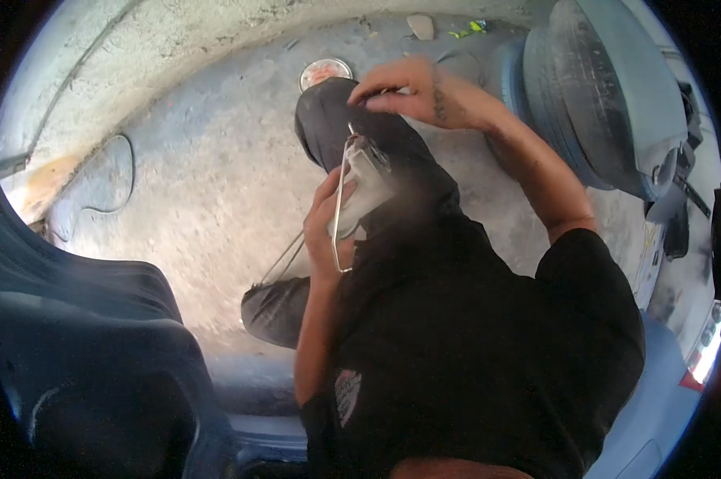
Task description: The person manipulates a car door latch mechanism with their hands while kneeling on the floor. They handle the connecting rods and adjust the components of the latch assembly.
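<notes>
My left hand [324, 215] is wrapped round a whitish, cloudy thing [367, 184] in front of my lap; its kind I cannot make out. A thin bent metal rod [339, 209] runs along its left side, hooked at the lower end. The top of the whitish thing looks dark and crumpled. Beyond it, my right hand [412, 89] hovers above or rests on my dark-trousered knee [326, 120]. Its fingers are loosely bent, thumb apart from them, and nothing shows in them.
A round can [325, 72] with a reddish-white top stands beyond my knee. A large grey-blue rounded panel [596, 96] fills the right. Dark blue curved bodywork [89, 351] lies at left. A thin cable loop [129, 172] lies near the rough wall [177, 48].
</notes>
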`<state>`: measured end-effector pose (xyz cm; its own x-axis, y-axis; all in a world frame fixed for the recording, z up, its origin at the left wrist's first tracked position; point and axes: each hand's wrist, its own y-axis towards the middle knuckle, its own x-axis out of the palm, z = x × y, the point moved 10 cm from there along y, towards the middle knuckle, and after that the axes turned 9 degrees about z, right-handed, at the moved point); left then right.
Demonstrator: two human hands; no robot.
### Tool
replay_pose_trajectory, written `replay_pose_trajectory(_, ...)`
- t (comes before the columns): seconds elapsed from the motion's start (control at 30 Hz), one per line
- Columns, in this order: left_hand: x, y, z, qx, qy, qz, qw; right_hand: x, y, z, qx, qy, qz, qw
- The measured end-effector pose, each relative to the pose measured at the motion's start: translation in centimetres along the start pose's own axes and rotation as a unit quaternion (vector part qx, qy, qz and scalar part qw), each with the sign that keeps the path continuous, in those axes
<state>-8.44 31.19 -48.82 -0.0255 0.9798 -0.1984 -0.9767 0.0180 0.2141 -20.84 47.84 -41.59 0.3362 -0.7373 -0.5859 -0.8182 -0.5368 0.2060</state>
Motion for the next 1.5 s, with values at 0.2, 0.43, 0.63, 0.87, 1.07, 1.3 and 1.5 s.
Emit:
replay_pose_trajectory(0.2, -3.1, 0.4, 2.7, 0.032, 0.054, 0.05, 0.997, 2.3, -1.7, 0.5, 0.161, 0.127, 0.009, 0.979)
replay_pose_trajectory(0.43, -5.4, -0.3, 2.8, -0.075, -0.03, 0.102, 0.991, 5.5, -1.4, -1.7, 0.187, 0.218, 0.04, 0.957)
replay_pose_trajectory(0.63, -6.4, -0.9, 4.3, 0.051, 0.074, 0.077, 0.993, 6.0, -0.7, -2.9, 0.089, 0.167, 0.085, 0.978)
replay_pose_trajectory(0.87, -8.2, -2.1, 1.9, -0.038, 0.085, 0.122, 0.988, 6.2, 0.3, -3.9, 0.068, 0.174, 0.105, 0.977)
replay_pose_trajectory(1.07, -9.0, -2.3, 0.7, -0.078, 0.089, 0.125, 0.985, 6.8, 0.7, -3.7, 0.095, 0.205, 0.089, 0.97)
replay_pose_trajectory(1.3, -10.2, -3.5, -1.9, -0.16, 0.035, 0.144, 0.976, 7.4, 1.3, -4.5, -0.027, 0.13, 0.114, 0.985)
replay_pose_trajectory(1.5, -8.9, -3.9, -4.7, -0.184, -0.294, 0.212, 0.914, 7.8, 2.3, -4.3, 0.023, 0.22, 0.041, 0.974)
